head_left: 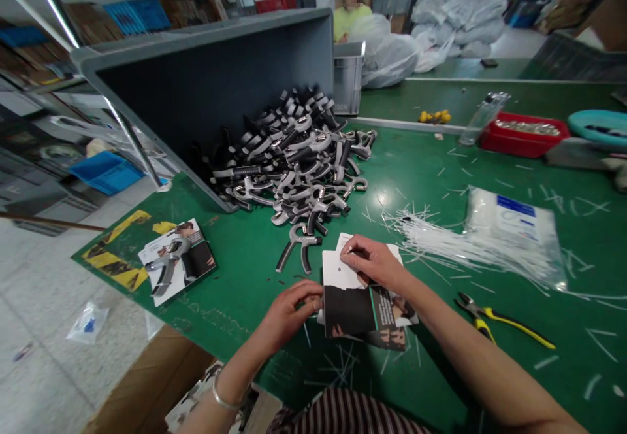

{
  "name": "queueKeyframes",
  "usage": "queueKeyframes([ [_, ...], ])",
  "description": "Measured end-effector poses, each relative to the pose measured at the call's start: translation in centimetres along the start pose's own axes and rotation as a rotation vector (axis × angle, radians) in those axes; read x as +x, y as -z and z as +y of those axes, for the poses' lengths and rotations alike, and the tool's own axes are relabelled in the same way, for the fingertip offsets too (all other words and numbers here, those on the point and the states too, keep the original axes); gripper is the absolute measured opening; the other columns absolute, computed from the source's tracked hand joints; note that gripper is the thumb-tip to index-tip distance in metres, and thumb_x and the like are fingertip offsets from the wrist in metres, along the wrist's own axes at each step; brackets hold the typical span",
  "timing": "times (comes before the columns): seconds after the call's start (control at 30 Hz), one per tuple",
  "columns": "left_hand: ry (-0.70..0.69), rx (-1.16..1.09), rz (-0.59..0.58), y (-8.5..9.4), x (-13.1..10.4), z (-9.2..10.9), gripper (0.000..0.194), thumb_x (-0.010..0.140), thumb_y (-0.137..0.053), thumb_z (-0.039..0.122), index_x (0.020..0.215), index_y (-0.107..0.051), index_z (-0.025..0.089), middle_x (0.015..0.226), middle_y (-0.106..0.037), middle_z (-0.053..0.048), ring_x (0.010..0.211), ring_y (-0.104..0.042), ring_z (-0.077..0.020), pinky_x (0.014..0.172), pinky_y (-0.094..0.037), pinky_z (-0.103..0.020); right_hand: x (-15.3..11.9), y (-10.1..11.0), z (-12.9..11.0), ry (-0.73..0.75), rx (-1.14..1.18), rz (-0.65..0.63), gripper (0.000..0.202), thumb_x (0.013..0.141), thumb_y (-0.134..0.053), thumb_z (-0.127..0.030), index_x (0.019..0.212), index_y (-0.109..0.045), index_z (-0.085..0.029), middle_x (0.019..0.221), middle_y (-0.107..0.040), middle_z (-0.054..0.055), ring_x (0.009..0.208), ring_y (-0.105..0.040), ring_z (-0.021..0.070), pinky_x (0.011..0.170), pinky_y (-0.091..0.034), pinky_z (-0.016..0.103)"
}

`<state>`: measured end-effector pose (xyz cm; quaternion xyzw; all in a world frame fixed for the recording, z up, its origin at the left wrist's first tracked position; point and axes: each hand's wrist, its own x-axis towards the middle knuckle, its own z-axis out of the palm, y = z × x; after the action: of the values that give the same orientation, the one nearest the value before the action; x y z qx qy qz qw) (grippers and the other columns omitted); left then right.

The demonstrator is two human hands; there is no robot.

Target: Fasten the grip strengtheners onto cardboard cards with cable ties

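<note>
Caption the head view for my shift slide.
Both hands, left and right, on printed cards at a green table, beside a pile of grey-and-black hand grips.

Green tabletop (pixel 245 251), gray hand grips (pixel 298 159), white ties (pixel 435 238), yellow-handled pliers (pixel 504 323), printed cards (pixel 365 310), red tray (pixel 524 136).

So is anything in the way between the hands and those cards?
Nothing that shows: the right hand is on the cards, and the left hand is at their left edge.

A silver bangle (pixel 220 398) accompanies dark clothing (pixel 343 414) with pale stripes.
</note>
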<state>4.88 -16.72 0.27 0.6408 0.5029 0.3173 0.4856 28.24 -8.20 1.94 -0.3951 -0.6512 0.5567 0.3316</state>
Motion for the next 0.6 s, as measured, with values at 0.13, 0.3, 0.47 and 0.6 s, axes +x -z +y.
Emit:
queueKeyframes([
  [0.13,-0.16,0.092,0.012,-0.7,-0.5,0.7,0.019,0.092,-0.055,0.024,0.1,-0.072,0.02,0.099,-0.069,-0.007,0.094,-0.063,-0.0186,0.085,-0.049,-0.028,0.3,-0.2,-0.4,0.011,-0.019,-0.019,0.02,0.086,-0.061,-0.041,0.089,-0.063,-0.021,0.072,-0.056,-0.003,0.052,-0.046,0.0089,0.048,-0.039,0.022],
  [0.3,-0.35,0.271,0.068,-2.1,0.6,0.0,0.022,0.092,-0.051,0.015,0.103,-0.069,0.019,0.096,-0.066,-0.008,0.092,-0.061,-0.0183,0.084,-0.049,-0.029,0.3,0.1,-0.4,0.047,-0.041,0.002,0.019,0.086,-0.063,-0.04,0.088,-0.063,-0.021,0.076,-0.058,-0.002,0.062,-0.051,0.0102,0.056,-0.043,0.022],
  [0.47,-0.296,0.245,0.319,-2.9,2.3,-0.7,0.022,0.088,-0.054,0.012,0.101,-0.07,0.018,0.105,-0.062,-0.01,0.098,-0.059,-0.0199,0.088,-0.048,-0.032,0.2,-0.4,-0.1,-0.038,0.005,-0.102,0.022,0.089,-0.059,-0.041,0.099,-0.063,-0.022,0.07,-0.052,-0.004,0.046,-0.044,0.0072,0.042,-0.038,0.02],
  [0.6,-0.187,0.014,0.315,-3.5,3.0,-1.0,0.024,0.086,-0.057,0.016,0.105,-0.072,0.02,0.095,-0.065,-0.006,0.09,-0.061,-0.0184,0.082,-0.05,-0.028,0.2,-0.4,-0.1,0.008,-0.064,-0.132,0.021,0.09,-0.057,-0.038,0.101,-0.067,-0.022,0.079,-0.057,-0.001,0.051,-0.048,0.0076,0.044,-0.039,0.019],
])
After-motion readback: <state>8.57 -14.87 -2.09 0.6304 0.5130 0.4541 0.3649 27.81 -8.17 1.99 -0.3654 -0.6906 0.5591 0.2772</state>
